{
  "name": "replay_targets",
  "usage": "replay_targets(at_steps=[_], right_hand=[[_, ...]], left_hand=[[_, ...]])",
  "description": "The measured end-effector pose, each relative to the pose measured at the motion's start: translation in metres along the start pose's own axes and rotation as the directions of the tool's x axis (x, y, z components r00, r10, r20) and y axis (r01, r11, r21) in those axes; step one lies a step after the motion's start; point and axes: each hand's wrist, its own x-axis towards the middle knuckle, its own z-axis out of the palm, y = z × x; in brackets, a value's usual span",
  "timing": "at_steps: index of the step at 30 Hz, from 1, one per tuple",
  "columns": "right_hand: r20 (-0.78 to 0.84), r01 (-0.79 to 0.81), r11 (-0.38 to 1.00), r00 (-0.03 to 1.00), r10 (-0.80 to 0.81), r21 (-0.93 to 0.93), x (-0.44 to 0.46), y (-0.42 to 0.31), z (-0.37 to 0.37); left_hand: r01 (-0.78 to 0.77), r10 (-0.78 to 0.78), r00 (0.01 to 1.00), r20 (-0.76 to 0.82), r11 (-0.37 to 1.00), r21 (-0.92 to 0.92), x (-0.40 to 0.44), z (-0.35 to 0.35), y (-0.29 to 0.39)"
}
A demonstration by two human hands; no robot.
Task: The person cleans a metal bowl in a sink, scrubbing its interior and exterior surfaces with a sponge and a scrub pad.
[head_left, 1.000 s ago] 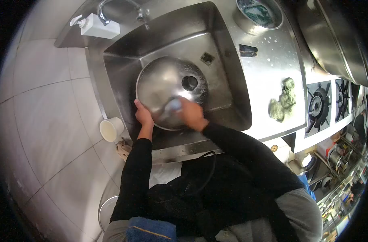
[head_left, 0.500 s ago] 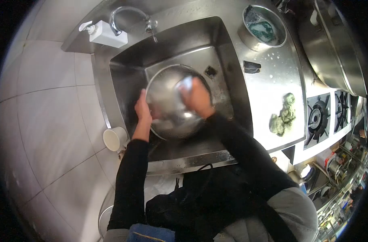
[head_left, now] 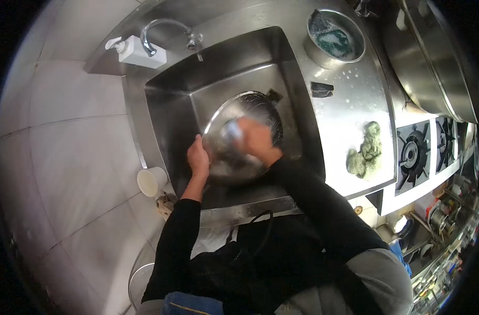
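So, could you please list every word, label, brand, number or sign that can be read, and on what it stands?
There is no readable text in this view.
Round metal piece: none visible, partly blurred.
White pump bottle: none visible on the side shown.
Pale cup: none visible.
Crowded things at far right: too small to read.

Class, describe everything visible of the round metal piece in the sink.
The round metal piece is silvery and shiny, with a bright curved rim along its far edge and pale streaks over a darker area on the right. It sits inside the sink. The left hand touches its left edge; the right hand, blurred, is over it with a pale item. Its middle is partly hidden; its tilt is unclear.
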Motion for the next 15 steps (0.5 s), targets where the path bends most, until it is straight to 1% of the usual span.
replay_targets(at_steps=[1,2,3,4,5,6,7,8,9,10,11,12,13,14,15], right_hand=[[-0.072,-0.117,0.993,0.991,0.114,-0.033,0.016,0.028,-0.003],[-0.059,-0.329,0.943,0.941,0.332,0.054,0.035,0.074,-0.002],[-0.036,-0.519,0.844,0.849,0.527,0.135,0.054,0.105,-0.002],[-0.047,-0.508,0.849,0.854,0.519,0.142,0.061,0.097,-0.004],[-0.150,-0.442,0.896,0.884,0.444,0.045,0.059,0.080,-0.005],[-0.226,-0.385,0.921,0.904,0.362,-0.066,0.045,0.058,-0.004],[-0.137,-0.341,0.940,0.931,0.337,-0.004,0.033,0.026,-0.004],[-0.094,-0.267,0.963,0.958,0.270,0.041,0.019,-0.002,-0.001],[-0.099,-0.259,0.965,0.960,0.262,0.043,0.015,-0.012,-0.011],[-0.037,-0.053,0.994,0.998,0.056,0.099,0.014,-0.019,-0.020],[0.026,0.140,0.975,0.989,-0.147,0.173,0.008,-0.024,-0.023],[0.108,-0.067,0.990,0.993,0.054,0.128,0.026,-0.006,-0.019],[0.095,-0.240,0.941,0.970,0.223,0.239,0.050,0.016,-0.023],[-0.214,-0.001,0.989,0.976,0.032,0.145,0.068,0.061,-0.008],[-0.100,-0.120,0.987,0.986,0.130,0.107,0.082,0.062,-0.029]], left_hand=[[-0.041,0.042,0.999,0.002,0.996,-0.078,0.007,-0.001,-0.012],[-0.076,0.077,0.997,0.001,0.985,-0.152,0.007,-0.005,-0.022],[-0.085,0.085,0.996,-0.007,0.984,-0.157,-0.001,-0.005,-0.019],[-0.149,0.146,0.989,-0.028,0.979,-0.139,-0.009,0.002,-0.013],[-0.198,0.194,0.980,-0.045,0.973,-0.115,-0.014,0.007,-0.011],[-0.207,0.207,0.978,0.002,0.978,0.016,0.011,0.000,-0.031],[-0.195,0.195,0.981,0.001,0.981,0.015,0.006,-0.001,-0.030],[-0.158,0.159,0.985,0.063,0.987,-0.023,0.001,-0.002,-0.018],[-0.126,0.133,0.983,0.123,0.990,-0.058,-0.001,-0.003,-0.007],[-0.135,0.142,0.983,0.120,0.989,-0.064,0.004,-0.001,-0.005],[-0.197,0.203,0.973,0.115,0.979,-0.061,0.002,-0.003,-0.011],[-0.258,0.263,0.959,0.107,0.964,-0.058,0.000,-0.007,-0.018],[-0.261,0.266,0.959,0.097,0.963,-0.061,-0.003,-0.009,-0.018],[-0.193,0.198,0.973,0.119,0.980,-0.055,-0.008,-0.010,-0.016],[-0.132,0.138,0.980,0.145,0.990,-0.050,-0.009,-0.008,-0.011]])
